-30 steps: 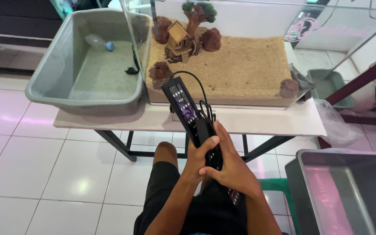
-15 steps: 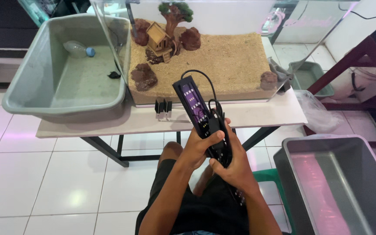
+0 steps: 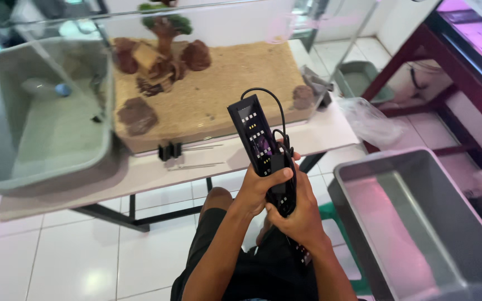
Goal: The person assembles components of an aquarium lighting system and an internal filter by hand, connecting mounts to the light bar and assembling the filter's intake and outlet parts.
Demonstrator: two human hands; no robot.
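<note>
A long black aquarium light bar with rows of small LEDs and a black cable looping off its far end is held up in front of me. My left hand grips it from the left, thumb across its middle. Just below, my right hand wraps the lower part of the bar and the bundled cable. Beyond the bar stands a glass tank with a sand bed, brown rocks, a small wooden house and a bonsai-like tree.
The tank rests on a white table, beside a grey plastic tub holding a clear bottle. Small black clips lie at the table's front. Another grey tub stands on the floor at right, by a dark red rack.
The view has swung left to right and moved closer. Both hands keep hold of the light bar, which stays tilted toward the tank; my grip has shifted slightly along it.
</note>
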